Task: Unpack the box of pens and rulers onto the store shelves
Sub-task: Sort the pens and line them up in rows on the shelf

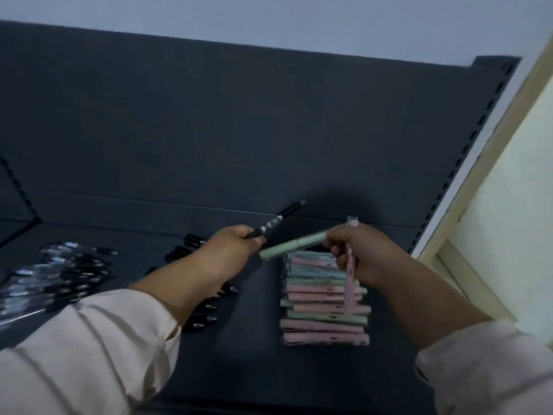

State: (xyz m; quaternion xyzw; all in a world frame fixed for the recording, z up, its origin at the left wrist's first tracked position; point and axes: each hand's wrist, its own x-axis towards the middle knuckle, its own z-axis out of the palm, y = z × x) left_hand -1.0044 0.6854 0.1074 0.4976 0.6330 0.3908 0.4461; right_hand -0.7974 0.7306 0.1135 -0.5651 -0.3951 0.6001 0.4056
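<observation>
My left hand (232,248) grips a black pen (276,220) that points up and to the right, above the dark shelf (245,348). My right hand (363,253) holds a green pen (291,247) that slants left toward the other hand, and a pink pen (349,290) that hangs down across the stack. Below it lies a stack of pink, green and blue pens (324,324) on the shelf. A row of black pens (199,317) lies partly hidden under my left forearm.
Several clear-barrelled black pens (54,277) lie at the shelf's left. The dark back panel (239,130) rises behind. A slotted upright (466,151) and a cream frame (490,205) bound the right side.
</observation>
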